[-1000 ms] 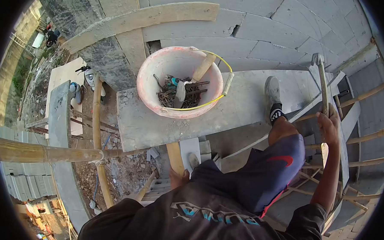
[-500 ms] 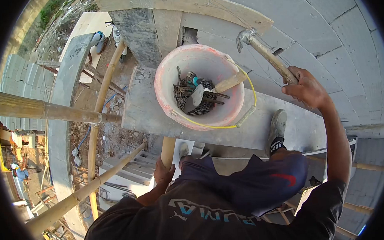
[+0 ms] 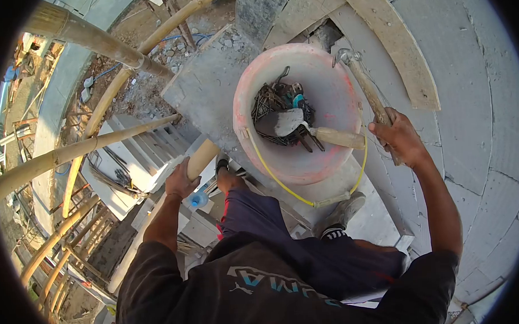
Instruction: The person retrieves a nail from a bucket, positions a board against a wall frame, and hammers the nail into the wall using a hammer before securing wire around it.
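My right hand [image 3: 402, 139] is closed around the wooden handle of a claw hammer [image 3: 367, 85], whose metal head points up and left beside the bucket's far right rim. My left hand [image 3: 182, 178] grips a long wooden board [image 3: 203, 156] near its upper end; the board slants down to the left past my forearm. Between the hands stands a pinkish-white bucket [image 3: 333, 95] with a yellow wire handle. Inside it lie dark nails [image 3: 264, 102] and a teal-marked tool. A trowel [image 3: 289, 122] rests on them, its wooden handle leaning toward the right rim.
The bucket stands on a concrete ledge [image 3: 201, 83]. A block wall [image 3: 451, 43] with a curved-looking plank [image 3: 393, 34] rises at right. Bamboo poles [image 3: 111, 139] cross at left above rubble and lower ground. My shoe [image 3: 342, 210] is close to the bucket.
The view has turned, shifting the bucket rightward. The hammer's head is now closer to the bucket's rim. My left hand and the board appear higher and farther left, with the board more slanted.
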`<state>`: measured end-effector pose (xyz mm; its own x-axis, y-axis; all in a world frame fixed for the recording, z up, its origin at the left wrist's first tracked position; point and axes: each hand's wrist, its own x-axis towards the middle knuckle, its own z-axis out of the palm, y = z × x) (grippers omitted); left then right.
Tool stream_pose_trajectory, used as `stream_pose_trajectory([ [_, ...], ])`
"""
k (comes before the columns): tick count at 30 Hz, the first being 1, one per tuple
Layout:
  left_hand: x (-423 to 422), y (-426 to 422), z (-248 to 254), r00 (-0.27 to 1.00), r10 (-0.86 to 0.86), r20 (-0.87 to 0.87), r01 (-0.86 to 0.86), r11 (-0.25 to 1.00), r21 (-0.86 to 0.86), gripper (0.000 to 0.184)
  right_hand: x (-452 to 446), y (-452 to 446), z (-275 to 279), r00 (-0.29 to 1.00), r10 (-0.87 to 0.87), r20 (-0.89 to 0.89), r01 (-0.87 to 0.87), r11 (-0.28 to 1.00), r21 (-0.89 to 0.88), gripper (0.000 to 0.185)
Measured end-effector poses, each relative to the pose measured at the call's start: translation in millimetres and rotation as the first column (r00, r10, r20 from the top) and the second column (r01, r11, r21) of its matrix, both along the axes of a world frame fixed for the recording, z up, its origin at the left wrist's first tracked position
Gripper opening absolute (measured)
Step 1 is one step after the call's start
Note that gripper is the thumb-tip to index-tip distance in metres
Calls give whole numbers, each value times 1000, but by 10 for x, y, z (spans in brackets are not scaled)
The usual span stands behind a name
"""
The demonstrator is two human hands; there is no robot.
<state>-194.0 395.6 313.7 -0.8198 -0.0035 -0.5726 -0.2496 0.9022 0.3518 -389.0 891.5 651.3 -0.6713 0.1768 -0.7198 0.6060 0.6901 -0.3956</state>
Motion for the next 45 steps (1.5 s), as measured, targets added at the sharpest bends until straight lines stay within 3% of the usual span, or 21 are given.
stream_pose_trajectory([
  [6,1,-57,-126,999,-39,-27,40,999,9,86,-132,39,-365,995,-74,-73,65,990,-125,28],
  [16,-8,-22,-179,989,-22,-146,21,1000,-6,80,40,73,-606,981,-123,-153,119,992,-35,25],
  [27,-29,-10,-147,999,19,-35,-19,1000,-14,78,11,65,-647,987,-118,-110,111,992,-67,22],
  [33,-42,25,-135,997,40,-65,-41,999,-5,77,35,53,-670,982,-140,-128,139,990,-20,24],
  [37,-61,165,-13,985,170,43,-165,981,-106,82,28,14,-669,984,-52,-171,62,997,54,24],
  [38,-133,243,96,957,237,168,-207,962,-178,85,16,-27,-638,983,-65,-171,68,998,11,25],
  [41,-202,459,310,961,263,81,-251,958,-136,84,7,-6,-652,981,-57,-186,54,998,-18,30],
  [44,-432,790,866,907,421,-23,-411,895,172,82,-24,-47,-562,986,-83,-143,83,997,-10,35],
  [45,-526,914,1101,845,534,-37,-510,824,246,80,-1,-12,-562,984,-97,-150,94,995,-28,37],
])
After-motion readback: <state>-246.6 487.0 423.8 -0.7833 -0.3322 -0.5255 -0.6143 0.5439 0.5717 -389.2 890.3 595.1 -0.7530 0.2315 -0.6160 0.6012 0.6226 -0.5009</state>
